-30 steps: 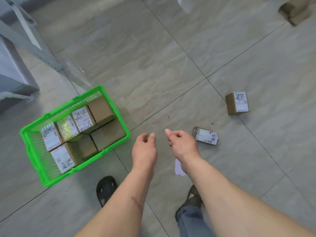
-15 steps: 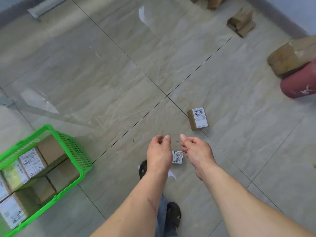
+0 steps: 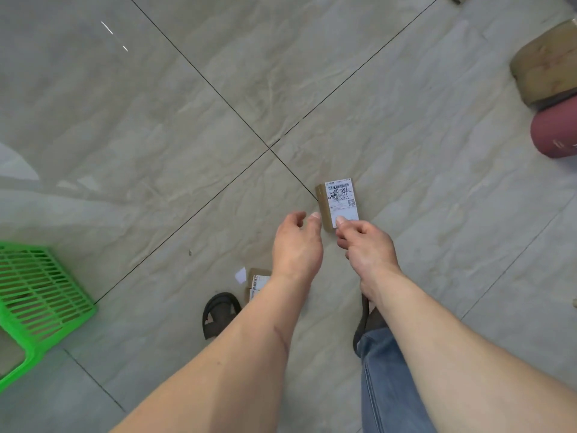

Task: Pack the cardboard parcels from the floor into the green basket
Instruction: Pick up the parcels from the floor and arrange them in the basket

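Observation:
A small cardboard parcel (image 3: 338,203) with a white scribbled label lies on the tiled floor just ahead of my hands. My right hand (image 3: 365,245) is at its near edge. The thumb tip overlaps the label's lower corner and the fingers are loosely curled; I cannot tell whether it touches. My left hand (image 3: 296,245) hovers just left of the parcel, fingers relaxed and empty. A second labelled parcel (image 3: 259,281) lies by my foot, half hidden behind my left forearm. One corner of the green basket (image 3: 40,295) shows at the left edge.
A dark red cylinder (image 3: 555,132) with a brown wrapped bundle (image 3: 546,67) on it sits at the right edge. A white paper scrap (image 3: 240,274) lies near my black sandal (image 3: 218,310). My other leg in jeans (image 3: 384,370) stands under my right arm.
The view has swung right, so the basket slid almost out at the left. Both hands have moved forward, past the small parcel now by my foot, to the upright labelled parcel.

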